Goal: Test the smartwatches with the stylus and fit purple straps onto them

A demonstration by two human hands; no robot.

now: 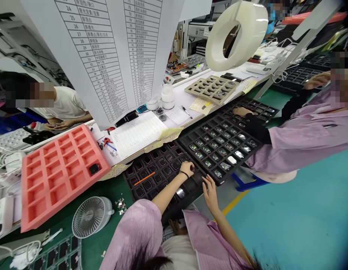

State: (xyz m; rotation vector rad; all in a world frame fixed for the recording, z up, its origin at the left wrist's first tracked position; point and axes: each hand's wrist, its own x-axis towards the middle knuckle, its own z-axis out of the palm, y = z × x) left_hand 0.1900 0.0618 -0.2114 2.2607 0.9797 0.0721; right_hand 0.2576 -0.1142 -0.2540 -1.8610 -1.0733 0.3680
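Beside the counter point(178, 99) at 11 o'clock, a black cell tray point(128, 173) sits at 12 o'clock with 1 orange stick point(144, 179) lying across its cells. The left hand point(186, 169) curls over its right end, though I cannot tell whether it holds anything; the right hand point(210, 195) spreads wide, empty, just beside it.

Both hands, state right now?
Left hand: fingers curled onto the black compartment tray; cannot tell if it holds anything.
Right hand: open, empty.
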